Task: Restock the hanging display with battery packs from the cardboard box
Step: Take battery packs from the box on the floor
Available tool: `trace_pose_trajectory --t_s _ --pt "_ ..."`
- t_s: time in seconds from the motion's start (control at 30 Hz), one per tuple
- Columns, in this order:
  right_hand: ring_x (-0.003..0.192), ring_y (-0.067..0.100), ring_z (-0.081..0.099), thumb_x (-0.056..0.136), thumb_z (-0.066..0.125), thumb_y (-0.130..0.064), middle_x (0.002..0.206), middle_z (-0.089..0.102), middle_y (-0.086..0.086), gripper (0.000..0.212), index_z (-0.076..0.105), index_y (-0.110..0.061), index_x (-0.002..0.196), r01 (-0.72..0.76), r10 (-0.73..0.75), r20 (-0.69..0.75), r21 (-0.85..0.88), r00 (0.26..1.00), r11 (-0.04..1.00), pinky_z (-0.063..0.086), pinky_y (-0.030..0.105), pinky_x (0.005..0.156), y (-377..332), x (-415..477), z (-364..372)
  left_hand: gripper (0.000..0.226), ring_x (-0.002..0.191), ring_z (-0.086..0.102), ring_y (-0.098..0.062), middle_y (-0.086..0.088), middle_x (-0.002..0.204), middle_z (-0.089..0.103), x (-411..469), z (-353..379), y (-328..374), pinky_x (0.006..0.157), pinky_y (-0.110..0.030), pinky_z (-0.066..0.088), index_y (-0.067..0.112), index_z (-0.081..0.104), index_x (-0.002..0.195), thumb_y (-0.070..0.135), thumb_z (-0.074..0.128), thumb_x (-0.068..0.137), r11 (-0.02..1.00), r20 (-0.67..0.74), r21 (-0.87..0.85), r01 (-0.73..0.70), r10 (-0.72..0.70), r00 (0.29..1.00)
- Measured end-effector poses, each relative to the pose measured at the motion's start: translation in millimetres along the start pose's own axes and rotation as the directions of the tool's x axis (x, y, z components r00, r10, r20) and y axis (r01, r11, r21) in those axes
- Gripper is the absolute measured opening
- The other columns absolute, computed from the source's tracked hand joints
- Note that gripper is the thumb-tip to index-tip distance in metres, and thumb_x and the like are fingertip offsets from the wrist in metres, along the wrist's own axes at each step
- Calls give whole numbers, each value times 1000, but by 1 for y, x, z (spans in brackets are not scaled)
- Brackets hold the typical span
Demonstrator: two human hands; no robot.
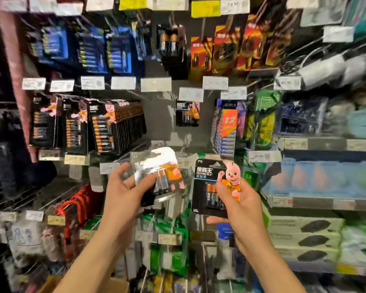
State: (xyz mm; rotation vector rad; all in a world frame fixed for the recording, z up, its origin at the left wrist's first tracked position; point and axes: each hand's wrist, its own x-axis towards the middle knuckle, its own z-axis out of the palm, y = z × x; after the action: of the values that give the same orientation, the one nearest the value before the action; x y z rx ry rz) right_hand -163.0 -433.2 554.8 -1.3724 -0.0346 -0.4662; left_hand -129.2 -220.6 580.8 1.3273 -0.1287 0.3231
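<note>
1. Left hand (123, 187) curls round a tilted Duracell pack (159, 172) (blurred, glare-washed), low before the hanging display (163, 123)
2. Right hand (239, 199) pinches a second Duracell pack (207, 187), upright, just beside the first, thumb on its front

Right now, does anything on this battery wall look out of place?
Nothing looks damaged or spilled. Mid-display, a lone battery pack hangs by itself, while black packs crowd its left.
</note>
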Motion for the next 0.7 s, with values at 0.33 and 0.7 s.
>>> trace_pose_trajectory --t_s 0.33,0.7 --pt "99 17 73 97 65 -23 106 74 -4 20 68 -29 116 110 -116 -77 -71 990 991 62 42 55 9 104 39 20 93 74 -22 -11 106 78 122 28 9 92 -44 55 7 73 112 13 60 98 993 267 -61 105 -85 960" --pt "103 14 68 97 66 -20 111 69 -3 18 66 -30 113 109 -120 -126 -90 985 990 63 42 60 8 199 77 32 110 71 -30 -18 114 75 230 66 36 99 -43 55 -2 66 124 18 60 100 925 444 -220 311 -189 876"
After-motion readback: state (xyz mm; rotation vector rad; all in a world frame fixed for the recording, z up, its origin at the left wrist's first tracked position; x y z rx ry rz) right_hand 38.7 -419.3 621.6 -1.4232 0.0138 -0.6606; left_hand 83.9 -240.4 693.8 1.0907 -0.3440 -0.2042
